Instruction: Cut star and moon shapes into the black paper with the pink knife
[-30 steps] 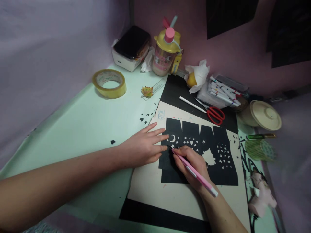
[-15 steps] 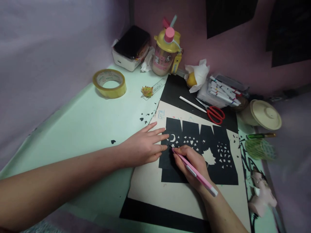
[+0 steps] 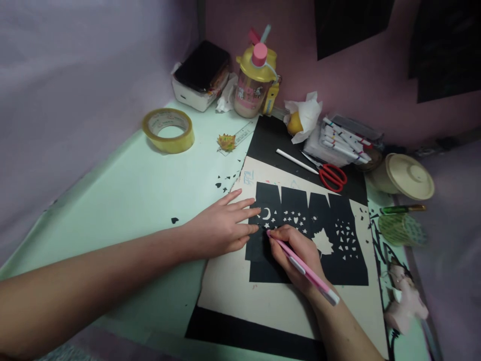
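Observation:
A black paper sheet with cut-out shapes, among them a moon, stars, a heart, a leaf and small triangles, lies on a pale board. Its top edge is notched into flaps. Spread flat over its left edge, my left hand presses on the paper with fingers apart. My right hand grips a slim pink craft knife like a pen. The knife's tip meets the paper close to my left fingertips, just below the moon; the blade itself is too small to make out.
Beyond the paper lie red-handled scissors and a white stick. A tape roll, a leaf, a drink bottle and a marker box stand farther back. At right are a lidded pot and a pink glue gun.
The back end of the knife has tilted slightly to the right and down. My left hand stays put on the paper. The whole view has shifted very slightly.

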`<state>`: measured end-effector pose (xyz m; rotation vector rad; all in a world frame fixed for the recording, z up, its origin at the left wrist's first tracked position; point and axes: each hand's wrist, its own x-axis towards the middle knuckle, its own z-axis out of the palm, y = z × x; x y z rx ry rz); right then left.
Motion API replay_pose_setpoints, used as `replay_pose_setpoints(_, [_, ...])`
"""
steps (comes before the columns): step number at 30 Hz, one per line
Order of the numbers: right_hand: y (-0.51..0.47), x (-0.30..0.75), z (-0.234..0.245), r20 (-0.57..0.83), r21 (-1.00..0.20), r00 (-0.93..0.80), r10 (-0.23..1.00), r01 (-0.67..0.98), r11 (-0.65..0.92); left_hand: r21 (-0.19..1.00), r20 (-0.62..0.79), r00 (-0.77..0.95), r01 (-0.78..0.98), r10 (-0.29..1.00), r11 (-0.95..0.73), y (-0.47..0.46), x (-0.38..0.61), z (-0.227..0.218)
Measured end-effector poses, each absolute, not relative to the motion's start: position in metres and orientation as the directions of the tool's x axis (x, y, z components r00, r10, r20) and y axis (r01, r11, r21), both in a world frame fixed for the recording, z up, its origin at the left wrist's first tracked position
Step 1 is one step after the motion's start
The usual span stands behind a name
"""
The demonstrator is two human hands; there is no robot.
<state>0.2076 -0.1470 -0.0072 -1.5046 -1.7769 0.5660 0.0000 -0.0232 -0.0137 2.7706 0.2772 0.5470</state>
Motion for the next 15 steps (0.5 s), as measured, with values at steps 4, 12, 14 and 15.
replay_pose_setpoints(4, [-0.1474,0.2078,-0.0074,0.231,-0.742,-0.050,0.972,0.636,0.210,0.326,0.340,0.908,0.131,0.245,-0.936,-0.0230,0.0005,-0.0131])
replay_pose_setpoints(12, [-0.1488,0.2098,-0.0112,0.206,-0.773,-0.038,0.978,0.606,0.186,0.336,0.327,0.912,0.134,0.249,-0.932,-0.0230,0.0008,-0.0121])
replay_pose_setpoints(14, [-0.1487,0.2096,-0.0117,0.206,-0.777,-0.043,0.978,0.599,0.190,0.336,0.329,0.911,0.133,0.248,-0.932,-0.0229,0.0006,-0.0125])
replay_pose_setpoints(15, [-0.1486,0.2094,-0.0116,0.209,-0.778,-0.045,0.977,0.598,0.194,0.335,0.328,0.912,0.132,0.247,-0.933,-0.0229,0.0005,-0.0126])
